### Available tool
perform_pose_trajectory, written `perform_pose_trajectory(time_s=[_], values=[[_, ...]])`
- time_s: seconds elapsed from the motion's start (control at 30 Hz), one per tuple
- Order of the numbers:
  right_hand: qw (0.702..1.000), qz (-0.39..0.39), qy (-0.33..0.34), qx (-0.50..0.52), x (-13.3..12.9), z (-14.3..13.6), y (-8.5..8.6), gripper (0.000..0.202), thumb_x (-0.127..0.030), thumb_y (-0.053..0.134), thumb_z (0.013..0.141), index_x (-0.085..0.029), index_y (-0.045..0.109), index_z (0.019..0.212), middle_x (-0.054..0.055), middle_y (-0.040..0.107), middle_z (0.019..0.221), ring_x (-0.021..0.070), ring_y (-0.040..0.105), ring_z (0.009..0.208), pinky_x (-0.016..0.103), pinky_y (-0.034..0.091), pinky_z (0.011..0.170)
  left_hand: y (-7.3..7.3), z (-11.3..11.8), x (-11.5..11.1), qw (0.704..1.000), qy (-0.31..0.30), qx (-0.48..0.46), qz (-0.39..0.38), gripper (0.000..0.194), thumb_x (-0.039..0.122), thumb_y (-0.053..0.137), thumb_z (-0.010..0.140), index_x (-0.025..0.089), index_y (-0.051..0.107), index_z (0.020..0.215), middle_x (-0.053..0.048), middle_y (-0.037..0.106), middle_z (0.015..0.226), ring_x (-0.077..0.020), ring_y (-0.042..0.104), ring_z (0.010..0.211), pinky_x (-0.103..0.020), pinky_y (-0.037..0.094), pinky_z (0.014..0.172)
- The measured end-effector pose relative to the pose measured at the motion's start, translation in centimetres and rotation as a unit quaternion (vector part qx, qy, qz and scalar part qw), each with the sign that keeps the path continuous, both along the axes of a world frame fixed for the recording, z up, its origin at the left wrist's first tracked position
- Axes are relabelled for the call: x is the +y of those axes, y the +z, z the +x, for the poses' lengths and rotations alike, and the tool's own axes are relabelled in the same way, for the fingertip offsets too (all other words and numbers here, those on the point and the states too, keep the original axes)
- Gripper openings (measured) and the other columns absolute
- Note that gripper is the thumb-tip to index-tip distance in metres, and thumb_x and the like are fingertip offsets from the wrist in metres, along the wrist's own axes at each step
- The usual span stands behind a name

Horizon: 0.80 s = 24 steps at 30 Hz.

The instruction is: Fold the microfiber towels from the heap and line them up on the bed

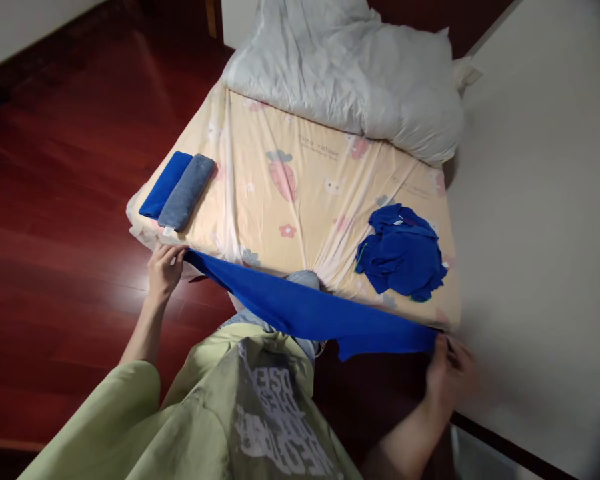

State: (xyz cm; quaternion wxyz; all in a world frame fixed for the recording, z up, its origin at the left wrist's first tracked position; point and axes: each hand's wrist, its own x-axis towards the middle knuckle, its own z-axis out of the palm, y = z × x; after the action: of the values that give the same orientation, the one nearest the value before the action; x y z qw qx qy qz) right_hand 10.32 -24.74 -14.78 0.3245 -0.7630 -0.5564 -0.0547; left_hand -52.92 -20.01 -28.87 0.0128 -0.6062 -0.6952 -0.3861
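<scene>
My left hand [166, 268] and right hand [449, 373] each pinch one end of the blue cloth [310, 311], stretched across the lower centre of the frame. A crumpled blue pile [403, 257] lies right of centre.

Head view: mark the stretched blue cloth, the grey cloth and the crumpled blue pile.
Stretched blue cloth [300, 310], head view, middle of its span.
Grey cloth [187, 193], head view, its upper face.
Crumpled blue pile [401, 259], head view, its middle.
</scene>
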Motion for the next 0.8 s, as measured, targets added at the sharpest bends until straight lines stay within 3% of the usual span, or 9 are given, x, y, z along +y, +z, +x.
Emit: perform_pose_trajectory(time_s=[0.1, 0.2, 0.33, 0.43, 0.53, 0.8], values=[[0.996, 0.059, -0.031, -0.057, 3.5, 1.0, 0.2, 0.042, -0.059, 0.059, 0.081, -0.024, 0.08, 0.088, 0.012, 0.071, 0.078, 0.0367, 0.071, 0.08, 0.054, 0.057, 0.078, 3.6, -1.5, 2.3, 0.999, -0.005, 0.047, 0.008, 0.02, 0.032, 0.06, 0.096, 0.022, 0.076, 0.089, -0.005, 0.074, 0.085, -0.0194, 0.061, 0.083, -0.031, 0.048, 0.077], [0.995, 0.074, -0.011, -0.062, 6.6, 0.8, 1.3, 0.046, -0.056, 0.059, 0.083, -0.014, 0.079, 0.08, 0.014, 0.07, 0.073, 0.0306, 0.07, 0.073, 0.045, 0.057, 0.076, 8.4, -2.7, 4.2, 0.998, 0.002, 0.042, 0.052, 0.017, 0.027, 0.062, 0.096, 0.022, 0.078, 0.092, -0.004, 0.075, 0.089, -0.0145, 0.063, 0.079, -0.027, 0.046, 0.07], [0.995, 0.103, 0.009, 0.0, 9.8, -0.7, 3.2, 0.042, -0.049, 0.063, 0.082, -0.011, 0.081, 0.088, 0.014, 0.072, 0.072, 0.0286, 0.071, 0.067, 0.041, 0.058, 0.073, 14.6, -3.7, 5.6, 0.991, -0.006, 0.022, 0.13, 0.019, 0.02, 0.059, 0.096, 0.019, 0.077, 0.101, -0.004, 0.075, 0.095, -0.0114, 0.067, 0.082, -0.027, 0.05, 0.072], [0.984, 0.126, 0.027, 0.121, 11.8, -1.5, 3.8, 0.049, -0.049, 0.069, 0.078, -0.007, 0.079, 0.102, 0.014, 0.073, 0.074, 0.0255, 0.071, 0.059, 0.038, 0.061, 0.065, 17.7, -4.2, 6.0, 0.985, 0.001, 0.03, 0.172, 0.02, 0.017, 0.059, 0.095, 0.017, 0.078, 0.102, -0.004, 0.074, 0.093, -0.0112, 0.067, 0.082, -0.026, 0.052, 0.072], [0.965, 0.151, 0.044, 0.209, 13.3, -1.7, 3.7, 0.056, -0.051, 0.074, 0.074, -0.004, 0.077, 0.104, 0.015, 0.074, 0.08, 0.0273, 0.075, 0.066, 0.037, 0.064, 0.064, 18.9, -4.6, 6.2, 0.983, 0.011, 0.025, 0.18, 0.023, 0.014, 0.057, 0.095, 0.015, 0.078, 0.103, -0.004, 0.073, 0.093, -0.01, 0.066, 0.079, -0.024, 0.052, 0.068], [0.934, 0.163, 0.069, 0.31, 15.5, -2.6, 3.9, 0.041, -0.041, 0.079, 0.077, -0.007, 0.075, 0.1, 0.011, 0.075, 0.084, 0.0237, 0.076, 0.076, 0.037, 0.065, 0.083, 18.7, -5.5, 7.5, 0.989, 0.011, 0.047, 0.14, 0.024, 0.024, 0.056, 0.098, 0.015, 0.076, 0.105, -0.006, 0.073, 0.097, -0.0149, 0.067, 0.083, -0.03, 0.057, 0.077]])
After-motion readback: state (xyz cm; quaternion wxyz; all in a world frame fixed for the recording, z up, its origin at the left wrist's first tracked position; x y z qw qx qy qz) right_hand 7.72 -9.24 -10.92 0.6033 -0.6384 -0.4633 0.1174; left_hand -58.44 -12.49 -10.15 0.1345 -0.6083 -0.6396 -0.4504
